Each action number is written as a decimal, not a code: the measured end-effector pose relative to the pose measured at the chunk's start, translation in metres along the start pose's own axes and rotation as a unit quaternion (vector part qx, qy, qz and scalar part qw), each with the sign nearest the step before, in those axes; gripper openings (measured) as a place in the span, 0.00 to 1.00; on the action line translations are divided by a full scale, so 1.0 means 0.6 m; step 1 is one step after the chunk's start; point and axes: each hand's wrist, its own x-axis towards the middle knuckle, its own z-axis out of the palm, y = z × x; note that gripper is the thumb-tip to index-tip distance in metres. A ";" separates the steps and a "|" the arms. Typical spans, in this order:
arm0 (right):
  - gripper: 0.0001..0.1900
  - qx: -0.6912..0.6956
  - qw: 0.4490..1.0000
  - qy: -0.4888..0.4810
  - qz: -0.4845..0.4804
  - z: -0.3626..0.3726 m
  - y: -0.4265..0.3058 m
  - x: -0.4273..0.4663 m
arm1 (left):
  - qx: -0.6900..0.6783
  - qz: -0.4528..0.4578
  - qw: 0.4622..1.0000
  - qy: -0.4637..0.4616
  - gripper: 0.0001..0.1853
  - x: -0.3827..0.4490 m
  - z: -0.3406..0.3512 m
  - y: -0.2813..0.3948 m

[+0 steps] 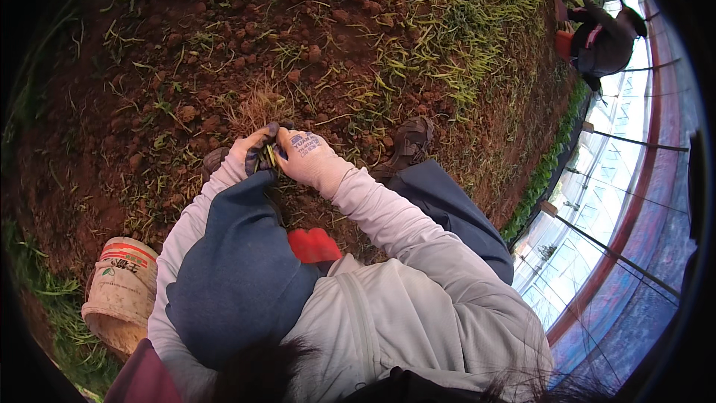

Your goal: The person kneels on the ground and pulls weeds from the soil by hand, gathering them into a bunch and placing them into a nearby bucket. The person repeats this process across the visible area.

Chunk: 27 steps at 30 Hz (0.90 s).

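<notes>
My left hand (253, 148), in a pale knit glove with a dark coated palm, is beside my left knee, its fingers curled around a few thin green-yellow plant stems (271, 155). Against it is my right hand (305, 151), in a matching glove with blue print on its back, its fingertips at the same stems. Both hands meet above the reddish soil. A tuft of dry, pale roots or stalks (260, 109) lies on the ground just beyond the fingers. The gloves hide part of the stems.
A dirty white plastic bucket (123, 291) lies tilted at lower left. Cut stems (464, 56) cover the soil at upper right. My brown shoe (411, 140) rests right of my hands. Another person (607, 45) works far off at upper right, near the greenhouse's plastic wall (609, 179).
</notes>
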 end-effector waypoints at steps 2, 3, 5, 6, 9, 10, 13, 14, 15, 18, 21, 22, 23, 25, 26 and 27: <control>0.23 0.095 0.992 -0.078 -0.015 -0.031 0.012 -0.010 | -0.077 -0.085 0.993 0.017 0.24 -0.004 -0.008 0.001; 0.24 0.084 0.993 -0.079 0.038 -0.064 0.023 -0.007 | -0.123 -0.128 0.983 0.036 0.17 -0.010 -0.016 -0.007; 0.26 -0.174 0.969 0.169 0.056 -0.098 0.097 0.010 | -0.177 -0.180 0.966 0.056 0.10 -0.014 -0.034 -0.034; 0.31 -0.281 0.931 0.210 0.104 -0.119 0.133 0.026 | -0.187 -0.188 0.962 0.060 0.08 -0.020 -0.043 -0.057; 0.36 -0.404 0.844 0.056 0.349 -0.173 0.228 0.077 | -0.383 -0.281 0.875 0.094 0.09 0.001 -0.012 -0.041; 0.35 -0.372 0.837 0.031 0.401 -0.187 0.238 0.093 | -0.379 -0.280 0.878 0.086 0.09 0.001 -0.009 -0.038; 0.32 -0.310 0.849 -0.062 0.423 -0.220 0.231 0.109 | -0.336 -0.302 0.885 0.115 0.09 -0.004 -0.011 -0.034; 0.27 -0.313 0.869 -0.021 0.383 -0.209 0.257 0.119 | -0.327 -0.276 0.899 0.092 0.09 -0.010 -0.016 -0.040; 0.26 -0.331 0.867 -0.067 0.368 -0.208 0.252 0.123 | -0.320 -0.249 0.912 0.068 0.10 -0.015 -0.017 -0.048; 0.22 -0.407 0.831 -0.223 0.307 -0.222 0.217 0.122 | -0.369 -0.285 0.882 0.073 0.12 -0.012 -0.022 -0.042; 0.20 -0.444 0.823 -0.198 0.294 -0.227 0.239 0.111 | -0.396 -0.347 0.845 0.094 0.12 0.002 -0.020 -0.036; 0.19 -0.449 0.823 -0.207 0.281 -0.229 0.244 0.113 | -0.403 -0.310 0.856 0.095 0.09 -0.002 -0.019 -0.057; 0.19 -0.439 0.828 -0.195 0.288 -0.226 0.249 0.112 | -0.399 -0.307 0.857 0.112 0.09 -0.007 -0.012 -0.054; 0.19 -0.413 0.842 -0.165 0.305 -0.229 0.247 0.105 | -0.382 -0.301 0.862 0.143 0.08 0.000 0.005 -0.004; 0.18 -0.413 0.842 -0.155 0.311 -0.225 0.266 0.106 | -0.197 -0.214 0.952 0.098 0.08 -0.007 0.001 -0.011; 0.18 -0.398 0.859 -0.138 0.291 -0.228 0.263 0.103 | -0.001 -0.119 0.992 0.050 0.08 -0.015 -0.004 -0.015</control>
